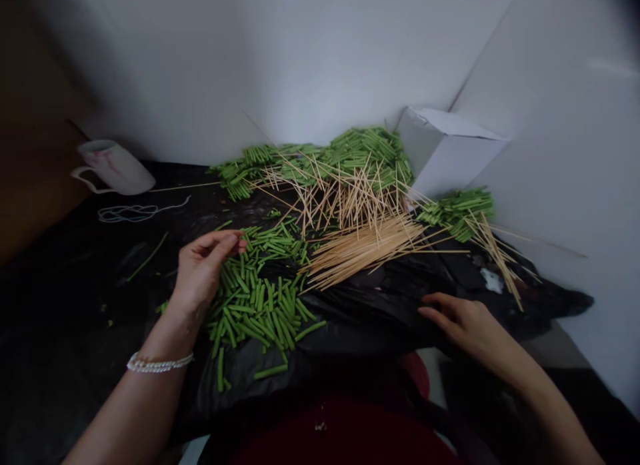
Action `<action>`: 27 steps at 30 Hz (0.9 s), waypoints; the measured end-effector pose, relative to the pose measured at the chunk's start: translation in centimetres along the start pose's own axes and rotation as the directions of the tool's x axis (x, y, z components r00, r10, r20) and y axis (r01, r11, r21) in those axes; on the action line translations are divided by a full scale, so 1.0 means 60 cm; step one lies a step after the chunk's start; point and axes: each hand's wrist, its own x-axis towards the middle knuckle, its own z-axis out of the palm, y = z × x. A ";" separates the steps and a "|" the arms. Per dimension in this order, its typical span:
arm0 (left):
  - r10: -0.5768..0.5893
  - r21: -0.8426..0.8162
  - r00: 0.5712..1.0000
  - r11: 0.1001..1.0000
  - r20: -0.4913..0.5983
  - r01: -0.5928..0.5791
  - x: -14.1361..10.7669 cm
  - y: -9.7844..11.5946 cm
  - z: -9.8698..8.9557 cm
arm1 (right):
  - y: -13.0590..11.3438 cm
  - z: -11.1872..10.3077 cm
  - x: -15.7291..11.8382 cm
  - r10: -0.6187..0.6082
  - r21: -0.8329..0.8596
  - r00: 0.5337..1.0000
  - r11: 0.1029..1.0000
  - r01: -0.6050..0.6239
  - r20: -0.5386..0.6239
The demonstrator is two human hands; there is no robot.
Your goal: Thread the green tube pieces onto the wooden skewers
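Note:
My left hand [203, 265] is over the left side of a loose pile of cut green stem pieces [265, 312], thumb and fingertips pinched together. Anything between those fingertips is too small to make out. A bracelet of pale beads [160, 365] circles that wrist. To the right, my right hand [465, 325] hovers at the black plastic sheet [370, 318], its thumb and forefinger slightly apart with nothing visible between them. Between the hands lies a bundle of thin wooden sticks [365, 248]. Behind it are sticks with bunches of green stem pieces [370, 152] on their far ends.
A white box [445, 152] stands against the wall at the back right, beside a smaller green bunch [460, 212] on sticks. At the back left a mug [117, 168] stands tilted in view, near a loose coil of string [133, 213]. White walls bound the back and right.

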 end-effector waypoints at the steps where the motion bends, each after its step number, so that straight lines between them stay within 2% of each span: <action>1: 0.004 -0.006 1.000 1.000 -0.011 -0.004 0.000 0.002 0.001 | 0.006 0.005 -0.008 0.019 -0.022 1.000 1.000 -0.018 0.014; 4: 0.037 -0.030 0.999 0.999 -0.032 -0.038 0.001 0.005 0.005 | 0.018 0.018 -0.027 0.072 -0.069 0.997 0.995 -0.072 -0.004; 11: 0.044 -0.053 0.999 0.998 -0.013 -0.044 0.001 0.005 0.008 | -0.004 0.001 -0.025 0.134 0.084 0.969 0.989 -0.119 -0.205; 13: 0.052 -0.061 0.998 0.997 -0.019 -0.053 0.000 0.006 0.006 | -0.004 0.009 -0.026 0.127 0.073 0.974 0.991 -0.115 -0.187; 17: 0.034 -0.050 0.999 0.998 -0.024 -0.036 0.000 0.009 0.000 | 0.005 0.054 -0.030 0.083 0.037 0.995 0.996 -0.081 -0.063; 20: 0.030 -0.051 0.999 0.998 -0.017 -0.031 0.001 0.009 -0.004 | 0.004 0.072 -0.029 0.053 0.052 0.997 0.997 -0.050 -0.055; 22: 0.036 -0.045 0.999 0.998 -0.021 -0.037 0.001 0.008 -0.005 | -0.004 0.064 -0.024 0.036 0.049 0.993 0.998 -0.030 -0.110; 24: 0.041 -0.029 0.999 0.999 -0.023 -0.042 0.001 0.006 -0.006 | -0.017 0.045 -0.013 0.045 0.036 0.975 0.999 -0.038 -0.216; 27: 0.064 0.012 0.997 0.998 -0.046 -0.063 0.002 0.006 -0.008 | -0.032 0.018 0.019 0.083 -0.035 0.890 0.993 -0.111 -0.448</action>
